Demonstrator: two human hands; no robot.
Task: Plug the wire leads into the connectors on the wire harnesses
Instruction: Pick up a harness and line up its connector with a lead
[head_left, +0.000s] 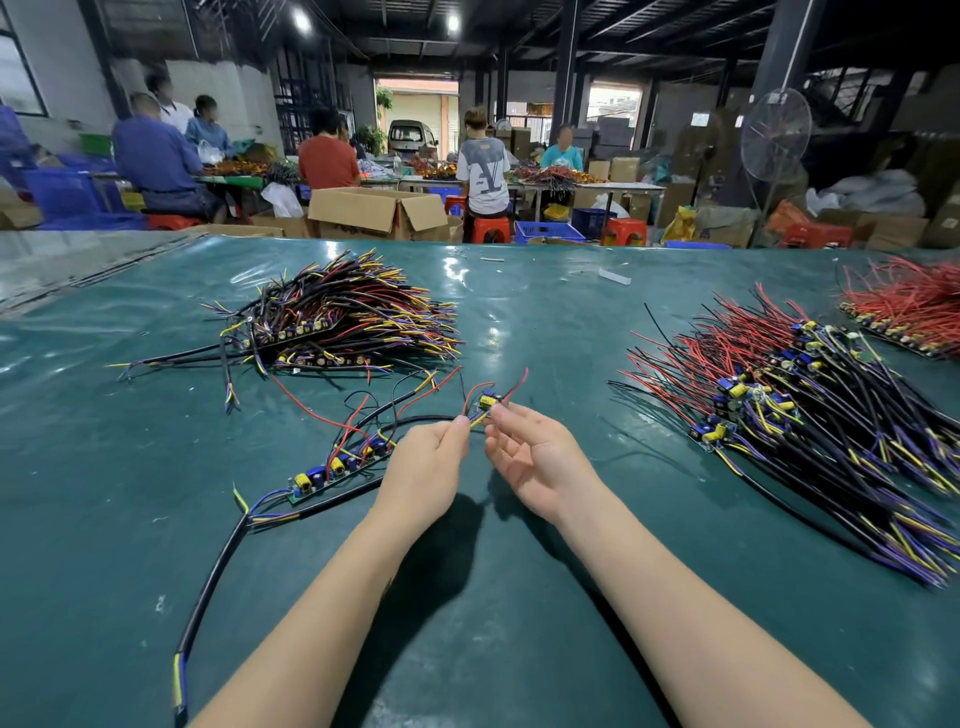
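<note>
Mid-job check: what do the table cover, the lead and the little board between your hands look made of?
Table cover: dark green sheet, likely glossy vinyl or rubber; it mirrors the ceiling lights. Lead: yellow, smooth plastic-looking insulation; metal core unseen. Little board: too small to tell beyond yellow and blue parts, red wires attached.

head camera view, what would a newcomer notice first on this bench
The two bare hands at centre draw the eye first: the left hand pinches yellow wire leads while the right hand pinches a small board above the green table. Next come the bristling heaps either side: a multicoloured wire pile far left and a larger red and black pile on the right.
</note>
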